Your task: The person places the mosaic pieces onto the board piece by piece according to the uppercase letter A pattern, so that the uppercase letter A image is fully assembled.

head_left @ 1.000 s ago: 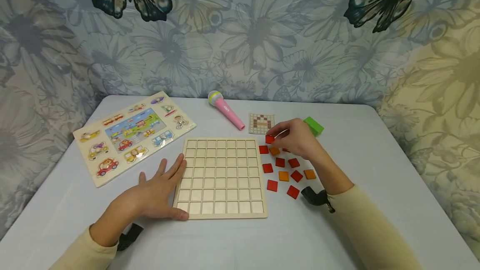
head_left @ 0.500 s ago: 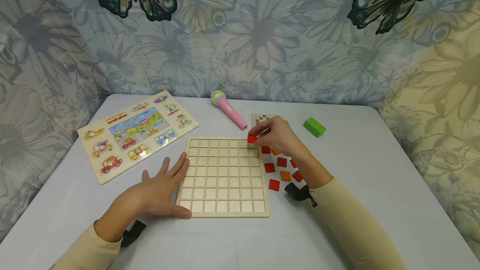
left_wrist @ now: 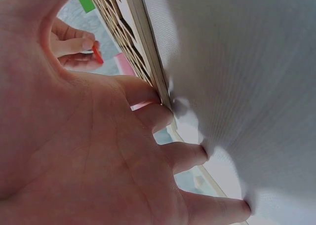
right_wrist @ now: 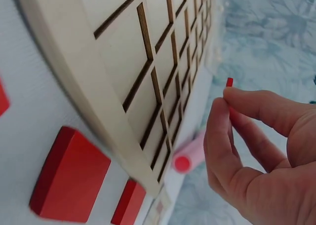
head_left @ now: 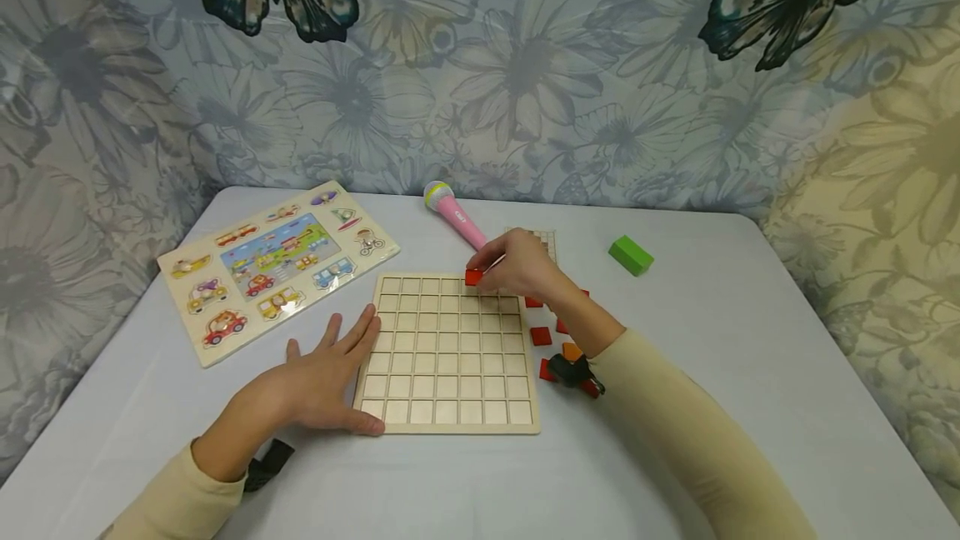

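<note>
A pale wooden grid board (head_left: 446, 352) with square recesses lies flat on the table. My left hand (head_left: 318, 386) rests spread along its left edge, with fingertips on the table and against the frame, as the left wrist view shows too. Between thumb and fingertips my right hand (head_left: 521, 269) pinches a red square tile (head_left: 473, 277), held above the board's far edge. In the right wrist view that tile (right_wrist: 230, 82) is seen edge-on, clear of the grid. Loose red tiles (head_left: 541, 336) and an orange tile (head_left: 572, 352) lie right of the board, partly hidden by the right arm.
A pattern card (head_left: 551, 242) lies behind the right hand, mostly covered. A pink toy microphone (head_left: 457, 219) is beyond the board. At the left lies a vehicle puzzle board (head_left: 277, 269). A green block (head_left: 631, 256) sits at the back right.
My right hand has carried the red tile leftward from the loose tiles to over the board's far edge. The left hand has kept its place on the board's edge.
</note>
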A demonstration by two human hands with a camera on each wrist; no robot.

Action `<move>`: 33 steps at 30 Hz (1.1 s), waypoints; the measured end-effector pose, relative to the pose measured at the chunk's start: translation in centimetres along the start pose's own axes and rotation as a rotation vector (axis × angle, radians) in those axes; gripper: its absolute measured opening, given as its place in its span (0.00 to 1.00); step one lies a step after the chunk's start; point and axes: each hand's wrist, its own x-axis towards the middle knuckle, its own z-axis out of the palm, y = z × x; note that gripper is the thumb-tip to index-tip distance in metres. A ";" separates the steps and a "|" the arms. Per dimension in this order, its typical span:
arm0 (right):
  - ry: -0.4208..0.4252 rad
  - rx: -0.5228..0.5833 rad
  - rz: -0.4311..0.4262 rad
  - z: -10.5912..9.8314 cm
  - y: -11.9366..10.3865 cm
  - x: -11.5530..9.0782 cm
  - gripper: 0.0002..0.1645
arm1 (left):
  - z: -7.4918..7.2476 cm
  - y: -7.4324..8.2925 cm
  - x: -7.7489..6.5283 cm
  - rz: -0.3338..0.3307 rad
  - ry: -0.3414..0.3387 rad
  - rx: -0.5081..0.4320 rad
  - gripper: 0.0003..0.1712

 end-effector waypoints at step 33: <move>0.009 -0.110 -0.033 3.7 -1.3 2.1 0.13 | 0.8 -0.6 0.2 0.001 0.005 -0.041 0.85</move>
